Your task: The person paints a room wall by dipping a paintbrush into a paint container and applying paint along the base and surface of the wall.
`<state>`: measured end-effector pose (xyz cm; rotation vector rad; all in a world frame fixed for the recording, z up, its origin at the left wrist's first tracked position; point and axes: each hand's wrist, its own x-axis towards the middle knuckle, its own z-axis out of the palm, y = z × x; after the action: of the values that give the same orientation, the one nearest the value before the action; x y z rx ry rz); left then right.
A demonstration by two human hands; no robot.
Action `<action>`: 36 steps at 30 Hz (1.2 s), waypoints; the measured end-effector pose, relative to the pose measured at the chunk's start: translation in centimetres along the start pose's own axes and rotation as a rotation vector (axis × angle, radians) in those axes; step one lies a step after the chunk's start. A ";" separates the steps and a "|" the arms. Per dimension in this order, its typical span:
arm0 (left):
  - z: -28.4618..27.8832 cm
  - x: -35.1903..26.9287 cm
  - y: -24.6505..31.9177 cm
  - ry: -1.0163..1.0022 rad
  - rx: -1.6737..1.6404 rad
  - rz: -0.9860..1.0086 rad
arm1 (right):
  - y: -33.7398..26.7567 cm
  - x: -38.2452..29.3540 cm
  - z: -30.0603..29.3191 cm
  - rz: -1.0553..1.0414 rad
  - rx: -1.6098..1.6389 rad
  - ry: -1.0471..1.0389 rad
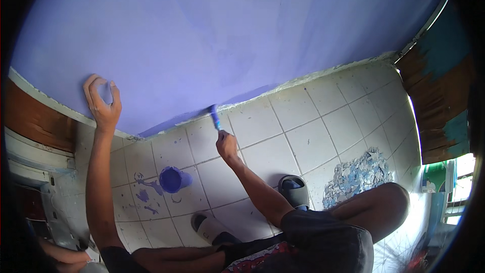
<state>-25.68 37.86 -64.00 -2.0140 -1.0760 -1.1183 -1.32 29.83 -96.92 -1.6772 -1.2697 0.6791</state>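
Observation:
My right hand [227, 146] grips the handle of a paintbrush [215, 115], whose purple bristles touch the foot of a purple wall [197, 45] where it meets the tiled floor. Darker purple paint runs in a band along the wall's lower edge on both sides of the brush. Raised at the left, my left hand [102, 98] rests against the wall with its fingers curled and apart, holding nothing. A purple-coated cup [176, 179] of purple paint stands on the tiles between my two arms.
Paint smears [146, 193] mark the white tiles [265, 121] left of the cup. A heap of paint flakes [358, 172] lies near my bent knee. Worn brown and teal wood [439, 83] stands at the right. Part of another person [66, 254] shows at lower left.

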 end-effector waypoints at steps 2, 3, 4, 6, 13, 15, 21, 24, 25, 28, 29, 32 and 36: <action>-0.5 -0.2 -0.8 0.005 0.035 0.047 | 0.6 0.0 -1.2 -0.112 -0.021 -0.077; -1.1 0.0 -2.1 0.065 0.084 0.122 | 1.1 0.6 -2.0 -0.229 -0.029 -0.144; -1.7 0.2 -3.3 0.128 0.128 0.197 | 2.6 2.1 -3.0 -0.249 -0.119 -0.166; -3.7 -0.6 -6.1 0.157 0.278 0.122 | 5.4 5.5 -6.1 -0.259 -0.205 -0.063; -9.6 -12.8 -15.9 0.123 0.584 -0.646 | 8.4 9.3 -15.0 0.228 -0.276 0.485; -12.4 -16.9 -18.7 0.043 0.644 -0.714 | 7.4 9.0 -12.9 0.211 -0.263 0.441; -12.9 -22.3 -20.0 0.113 0.771 -1.024 | -2.8 1.9 1.9 0.081 0.029 0.109; -13.6 -22.4 -21.0 0.145 0.734 -1.060 | -5.0 -1.3 2.8 -0.013 0.053 -0.109; -13.6 -22.3 -21.4 0.145 0.716 -1.060 | -4.7 -1.5 2.5 -0.049 0.047 -0.166; -9.1 -21.3 -20.2 0.101 0.652 -1.140 | 1.3 3.3 -0.9 -0.304 -0.252 -0.237; -10.0 -21.7 -20.6 0.097 0.672 -1.143 | 1.7 3.6 -1.9 -0.265 -0.224 -0.199; -11.0 -22.4 -21.7 0.113 0.657 -1.096 | 4.4 5.8 -6.3 -0.237 -0.255 0.002; -11.7 -23.7 -22.1 0.022 0.670 -1.070 | 5.0 4.3 -8.3 0.086 -0.174 0.300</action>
<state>-56.91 31.08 -76.84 -0.8414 -2.2470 -0.9922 9.29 30.85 -97.31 -1.9032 -1.0717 0.3561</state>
